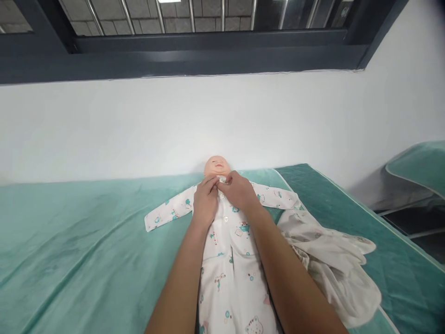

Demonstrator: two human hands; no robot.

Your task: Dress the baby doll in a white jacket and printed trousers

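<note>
A baby doll [217,166] lies on its back, its head near the wall. It wears a white printed romper [222,260] with long sleeves spread to both sides and buttons down the front. My left hand [206,197] and my right hand [239,191] meet at the romper's collar, just below the doll's chin. Fingers of both hands are pinched together on the collar by the top button. A lower button [225,219] shows on the chest below my hands. The exact grip at the neckline is partly hidden by my fingers.
Green plush covers [86,250] lie under the doll. A crumpled white cloth garment [330,264] rests to the right. Behind stands a white wall [139,125] below a dark window frame [208,58] with metal bars. A green padded edge [420,164] juts in at far right.
</note>
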